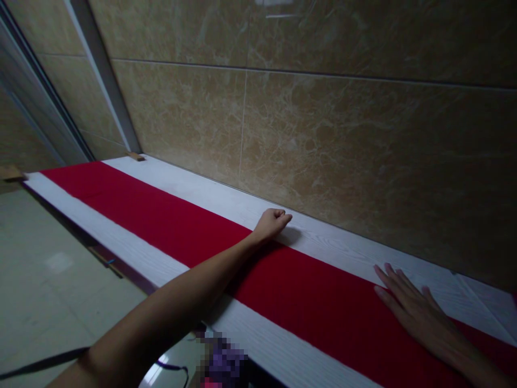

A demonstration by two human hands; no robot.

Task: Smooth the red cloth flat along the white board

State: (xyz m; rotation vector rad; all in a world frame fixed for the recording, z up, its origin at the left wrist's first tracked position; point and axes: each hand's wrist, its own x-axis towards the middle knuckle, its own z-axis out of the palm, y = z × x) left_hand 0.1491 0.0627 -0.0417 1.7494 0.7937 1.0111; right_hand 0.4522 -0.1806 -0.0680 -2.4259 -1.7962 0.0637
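Left hand (272, 222) curled at red strip (161, 215) far edge; right hand (416, 310) spread flat, near wall (323, 134).

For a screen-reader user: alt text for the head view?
Both hands rest on a long red strip lying along a white board: left hand curled at its far edge, right hand flat. Tiled wall behind.

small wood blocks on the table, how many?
2: one wood block at the white table's far corner by the wall, another at the far left edge. More may lie outside the frame.

No text, label or number can be read anywhere.
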